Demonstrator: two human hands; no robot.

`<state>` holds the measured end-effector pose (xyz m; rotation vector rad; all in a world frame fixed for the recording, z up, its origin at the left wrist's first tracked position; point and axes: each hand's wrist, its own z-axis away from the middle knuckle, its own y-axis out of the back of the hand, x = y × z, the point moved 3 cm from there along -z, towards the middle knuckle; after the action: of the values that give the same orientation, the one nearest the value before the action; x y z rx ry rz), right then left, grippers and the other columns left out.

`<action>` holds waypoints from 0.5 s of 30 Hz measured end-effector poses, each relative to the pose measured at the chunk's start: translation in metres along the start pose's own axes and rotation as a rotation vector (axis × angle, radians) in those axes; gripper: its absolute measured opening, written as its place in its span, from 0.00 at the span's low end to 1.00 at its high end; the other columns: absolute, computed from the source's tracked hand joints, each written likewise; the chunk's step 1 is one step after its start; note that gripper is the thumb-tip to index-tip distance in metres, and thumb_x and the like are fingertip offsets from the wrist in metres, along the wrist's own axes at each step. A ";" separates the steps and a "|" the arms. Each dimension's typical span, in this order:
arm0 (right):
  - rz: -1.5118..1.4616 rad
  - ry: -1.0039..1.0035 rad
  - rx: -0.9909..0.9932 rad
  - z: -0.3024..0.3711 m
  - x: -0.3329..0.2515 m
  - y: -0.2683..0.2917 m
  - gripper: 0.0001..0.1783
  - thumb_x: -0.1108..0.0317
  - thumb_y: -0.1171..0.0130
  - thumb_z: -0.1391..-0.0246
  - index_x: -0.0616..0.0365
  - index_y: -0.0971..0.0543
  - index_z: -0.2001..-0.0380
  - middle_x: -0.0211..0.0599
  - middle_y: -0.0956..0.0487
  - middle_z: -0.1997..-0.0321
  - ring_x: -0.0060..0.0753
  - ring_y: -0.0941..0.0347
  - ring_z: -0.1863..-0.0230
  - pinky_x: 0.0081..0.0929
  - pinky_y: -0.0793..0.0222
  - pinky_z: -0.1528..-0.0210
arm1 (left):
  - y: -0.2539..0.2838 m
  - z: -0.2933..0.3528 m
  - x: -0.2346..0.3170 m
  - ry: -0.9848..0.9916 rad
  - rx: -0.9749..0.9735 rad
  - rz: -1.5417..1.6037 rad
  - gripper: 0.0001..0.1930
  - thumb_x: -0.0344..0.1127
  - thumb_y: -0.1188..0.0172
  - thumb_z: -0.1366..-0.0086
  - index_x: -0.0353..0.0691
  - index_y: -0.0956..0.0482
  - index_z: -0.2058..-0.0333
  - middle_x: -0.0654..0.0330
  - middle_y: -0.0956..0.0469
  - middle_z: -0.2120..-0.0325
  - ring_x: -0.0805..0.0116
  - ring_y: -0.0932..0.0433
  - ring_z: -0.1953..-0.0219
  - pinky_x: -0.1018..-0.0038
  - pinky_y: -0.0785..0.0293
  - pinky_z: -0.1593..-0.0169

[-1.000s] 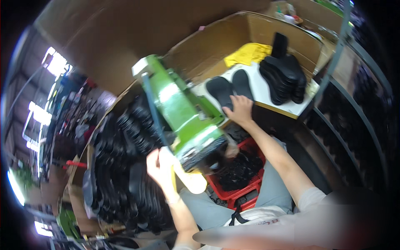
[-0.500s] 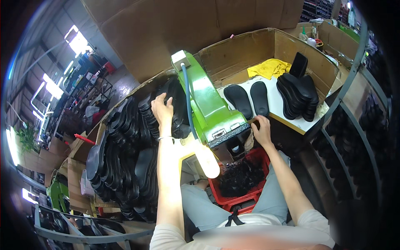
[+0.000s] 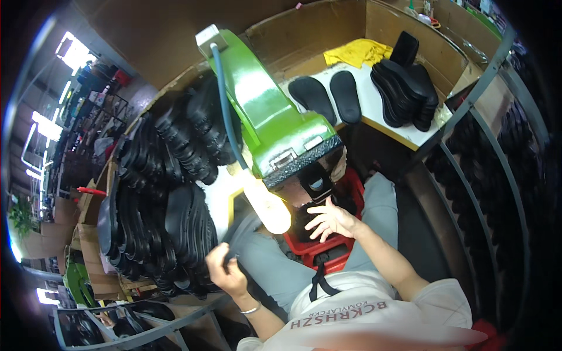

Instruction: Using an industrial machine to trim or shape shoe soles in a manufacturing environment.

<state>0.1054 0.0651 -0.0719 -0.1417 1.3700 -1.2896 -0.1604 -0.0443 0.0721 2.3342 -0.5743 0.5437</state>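
My left hand (image 3: pixel 227 274) is low in front of my lap, beside the stacked black shoe soles (image 3: pixel 190 216). Its fingers are curled, with something dark at them, too blurred to make out. Fingers spread, my right hand (image 3: pixel 332 221) hovers just below the head of a green machine (image 3: pixel 269 117) and holds nothing. Under that hand stands a red crate (image 3: pixel 319 248) with dark scraps, partly hidden. Two single black soles (image 3: pixel 345 96) lie side by side on the white tabletop (image 3: pixel 366 108) beyond the machine.
A glowing lamp (image 3: pixel 270 213) hangs from the machine's near left side. More soles stand in a stack (image 3: pixel 404 93) at the right, by a yellow cloth (image 3: pixel 358 52). Cardboard walls (image 3: pixel 310 35) enclose the table. A metal rack (image 3: pixel 468 111) with dark soles is at the right.
My left hand has come back from the far sole stacks to near my lap. My right hand has moved from the table edge to below the machine head. The view has shifted.
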 end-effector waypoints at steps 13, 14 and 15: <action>-0.235 0.383 0.506 0.127 0.051 0.024 0.30 0.82 0.46 0.60 0.64 0.34 0.48 0.44 0.26 0.53 0.39 0.24 0.58 0.35 0.23 0.64 | -0.166 0.058 0.077 0.738 -0.142 1.313 0.21 0.35 0.41 0.40 0.32 0.35 0.51 0.49 0.31 0.52 0.62 0.29 0.51 0.69 0.32 0.47; -0.199 0.367 0.542 0.133 0.060 0.021 0.30 0.83 0.45 0.61 0.64 0.33 0.48 0.43 0.25 0.54 0.38 0.24 0.59 0.35 0.23 0.64 | -0.177 0.071 0.078 0.801 -0.251 1.258 0.20 0.34 0.41 0.40 0.32 0.34 0.52 0.52 0.29 0.54 0.65 0.28 0.54 0.71 0.32 0.48; -0.162 0.353 0.576 0.135 0.066 0.016 0.31 0.83 0.43 0.61 0.63 0.33 0.49 0.43 0.25 0.55 0.38 0.25 0.59 0.35 0.23 0.64 | -0.188 0.085 0.077 0.859 -0.360 1.200 0.19 0.33 0.40 0.40 0.32 0.33 0.53 0.55 0.27 0.56 0.69 0.27 0.56 0.73 0.32 0.49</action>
<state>0.1965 -0.0544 -0.0837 0.3943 1.2343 -1.8607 0.0214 0.0063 -0.0410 1.0140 -1.4187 1.6597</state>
